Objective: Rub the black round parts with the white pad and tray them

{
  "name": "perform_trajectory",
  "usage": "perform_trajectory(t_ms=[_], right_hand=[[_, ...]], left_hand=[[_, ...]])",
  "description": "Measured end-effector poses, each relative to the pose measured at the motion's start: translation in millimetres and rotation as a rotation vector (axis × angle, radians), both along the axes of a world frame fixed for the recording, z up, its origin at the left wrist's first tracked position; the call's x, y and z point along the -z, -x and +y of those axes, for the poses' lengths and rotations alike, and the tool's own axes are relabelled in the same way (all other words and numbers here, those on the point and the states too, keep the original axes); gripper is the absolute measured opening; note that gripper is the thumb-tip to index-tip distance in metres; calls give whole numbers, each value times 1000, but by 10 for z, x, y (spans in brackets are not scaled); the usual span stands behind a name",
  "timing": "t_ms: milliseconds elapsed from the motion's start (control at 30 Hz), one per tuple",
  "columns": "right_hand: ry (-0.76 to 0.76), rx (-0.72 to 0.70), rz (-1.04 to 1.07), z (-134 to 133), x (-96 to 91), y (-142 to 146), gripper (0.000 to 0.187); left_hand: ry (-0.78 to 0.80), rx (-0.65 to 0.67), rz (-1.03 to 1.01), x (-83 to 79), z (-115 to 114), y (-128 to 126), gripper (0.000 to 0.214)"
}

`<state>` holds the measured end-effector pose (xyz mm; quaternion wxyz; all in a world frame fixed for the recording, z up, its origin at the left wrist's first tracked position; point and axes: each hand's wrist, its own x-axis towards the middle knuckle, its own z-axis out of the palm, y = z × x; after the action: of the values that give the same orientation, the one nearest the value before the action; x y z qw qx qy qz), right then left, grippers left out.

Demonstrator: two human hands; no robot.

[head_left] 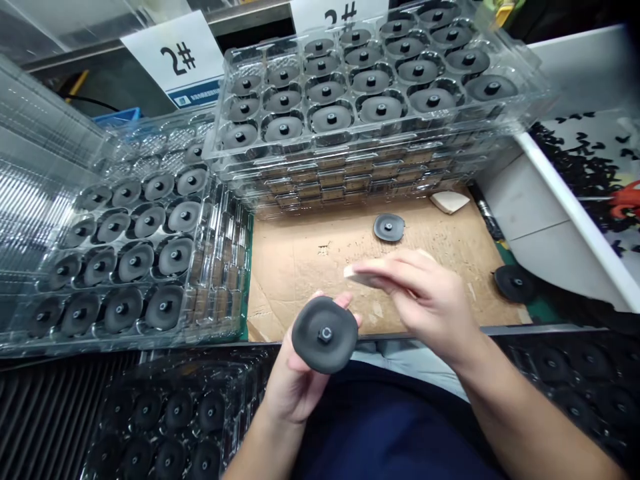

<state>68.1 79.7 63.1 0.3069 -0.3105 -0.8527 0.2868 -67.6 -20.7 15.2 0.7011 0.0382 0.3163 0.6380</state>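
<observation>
Left hand [293, 383], fingers around black disc [324, 333]; right hand [430, 300], fingers pinching pale piece [353, 272] (blurred); loose disc [389, 227], tray stacks [350, 170] beyond.

Factory workstation.
Stacked clear trays [360, 175] of black discs [381, 109] at twelve and nine o'clock; "2#" sign [176, 60] at eleven.

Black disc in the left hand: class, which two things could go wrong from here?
1. The black disc is held only at its edge by the left hand above the lap; it might slip and fall.
2. A loose disc lies off the cardboard near the bench edge; the right hand could perhaps knock it off.
</observation>
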Motion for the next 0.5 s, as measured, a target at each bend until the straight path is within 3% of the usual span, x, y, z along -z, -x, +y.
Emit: perform_trajectory(t_ms=[67,167,233,300,367,433,500], right_hand=[[90,85,-27,-28,277,-118,25],[180,33,-125,-157,666,-223,23],[197,25,-175,-208,747,-234,19],[231,61,-172,-205,614,-204,19],[238,151,-89,-191,318,-138,20],[133,212,45,-217,-11,-47,21],[-44,87,125,-284,-254,44,24]], left_hand=[[-25,-41,-12,4,-15,32,58],[-23,-57,-11,-1,-13,40,59],[-13,-44,-1,-19,3,20,62],[5,-21,11,-47,23,-12,66],[20,-14,20,-75,38,-45,67],[36,-26,44,-96,42,-68,65],[46,-12,82,-105,34,-73,61]])
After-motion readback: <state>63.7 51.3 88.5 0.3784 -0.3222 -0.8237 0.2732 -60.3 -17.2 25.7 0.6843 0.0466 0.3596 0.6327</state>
